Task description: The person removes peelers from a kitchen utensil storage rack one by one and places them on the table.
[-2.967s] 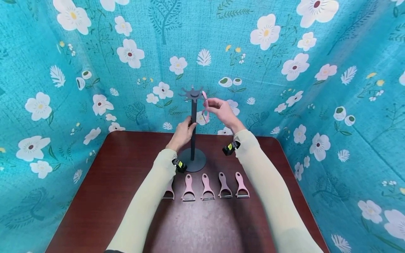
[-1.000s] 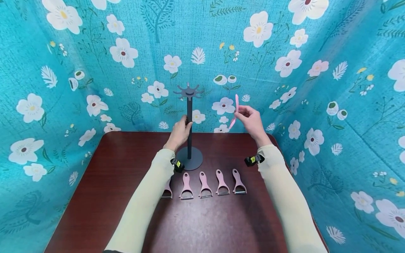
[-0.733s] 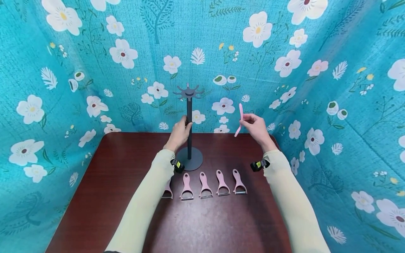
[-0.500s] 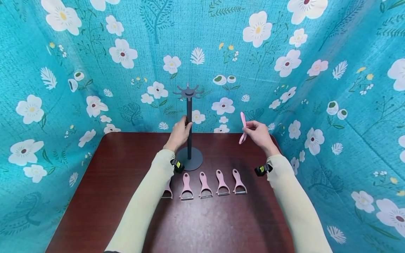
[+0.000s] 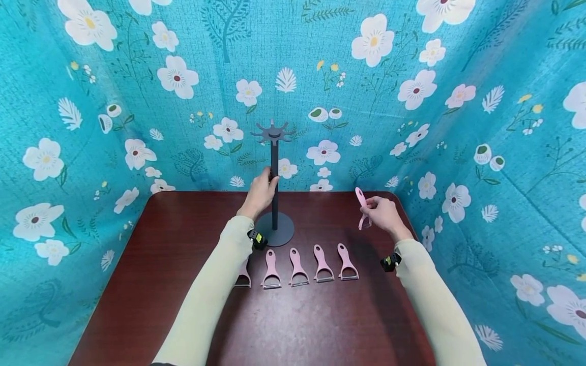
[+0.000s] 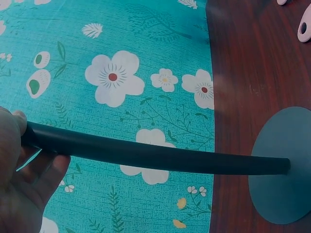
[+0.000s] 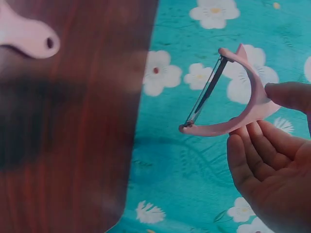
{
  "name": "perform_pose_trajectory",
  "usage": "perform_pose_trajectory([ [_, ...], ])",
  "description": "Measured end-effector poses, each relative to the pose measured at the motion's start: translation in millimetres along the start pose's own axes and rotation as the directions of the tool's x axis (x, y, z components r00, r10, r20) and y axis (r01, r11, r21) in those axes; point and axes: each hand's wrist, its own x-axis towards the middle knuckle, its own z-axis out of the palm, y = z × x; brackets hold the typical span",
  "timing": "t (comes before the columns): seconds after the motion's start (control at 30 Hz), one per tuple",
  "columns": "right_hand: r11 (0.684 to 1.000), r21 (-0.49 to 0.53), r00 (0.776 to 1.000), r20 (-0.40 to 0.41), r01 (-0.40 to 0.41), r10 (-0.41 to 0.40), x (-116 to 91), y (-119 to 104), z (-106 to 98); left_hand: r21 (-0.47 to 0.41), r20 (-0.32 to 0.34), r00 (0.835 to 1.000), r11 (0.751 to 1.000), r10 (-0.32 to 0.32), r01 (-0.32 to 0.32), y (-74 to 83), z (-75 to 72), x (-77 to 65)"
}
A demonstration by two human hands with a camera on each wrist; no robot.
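A dark grey stand (image 5: 274,206) rises from a round base (image 5: 285,235) and carries a ring of hooks (image 5: 273,134) at its top. My left hand (image 5: 260,195) grips its post about halfway up. In the right wrist view, a pink Y-shaped peeler (image 7: 252,109) with a metal blade is pinched between the thumb and fingers of my right hand (image 7: 277,170). The head view shows this right hand (image 5: 384,215) above the table's far right part, the handle of the peeler pointing up. Nothing hangs on the visible hooks.
Several pink peelers lie in a row in front of the stand, among them the rightmost peeler (image 5: 346,258) and a leftmost peeler (image 5: 244,275) partly hidden by my left sleeve. The brown table (image 5: 183,229) meets a blue flowered cloth (image 5: 293,46) behind and at both sides.
My right hand has moved from beside the stand's hooks rightward and down, carrying the peeler away from them. My left hand has stayed on the post. The row of peelers lies unchanged.
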Motion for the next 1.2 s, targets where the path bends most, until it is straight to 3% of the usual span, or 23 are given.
perform_pose_trajectory([
  [0.23, 0.996, -0.086, 0.996, 0.076, -0.036, 0.043, -7, 20, 15, -0.003, -0.006, 1.0, 1.0, 0.002, -0.002, -1.3, 0.1, 0.8],
  [0.6, 0.973, -0.203, 0.982, 0.13, -0.105, 0.133, -30, 52, 44, -0.001, 0.002, 1.0, 1.0, 0.009, -0.009, -0.3, -0.2, 0.5],
  [0.93, 0.955, -0.26, 0.975, 0.131, -0.143, 0.182, -46, 70, 61, 0.002, 0.002, 1.0, 1.0, -0.008, 0.008, -3.2, -2.0, -3.6],
  [1.2, 0.932, -0.263, 0.945, 0.144, -0.248, 0.292, -55, 81, 63, 0.005, 0.0, 1.0, 1.0, 0.015, -0.015, -1.3, -2.0, -0.1],
])
